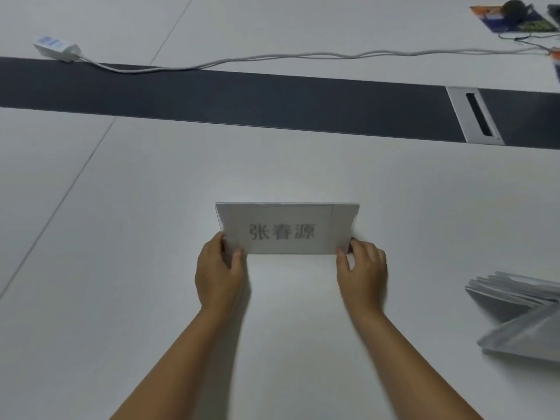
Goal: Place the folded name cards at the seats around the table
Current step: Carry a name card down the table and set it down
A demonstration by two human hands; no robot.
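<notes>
A folded white name card [286, 227] with dark printed characters stands like a tent on the white table [151, 237], its printed face towards me. My left hand [219, 269] pinches its lower left corner between thumb and fingers. My right hand [362, 269] pinches the lower right corner in the same way. A loose pile of further folded cards [521, 313] lies at the right edge of the view, apart from both hands.
A dark strip [242, 101] runs across the table behind the card, with a metal cable hatch [474, 116] set in it. A white power adapter [56, 48] and its cable [303, 56] lie beyond. Coloured items [512, 19] sit at the far right.
</notes>
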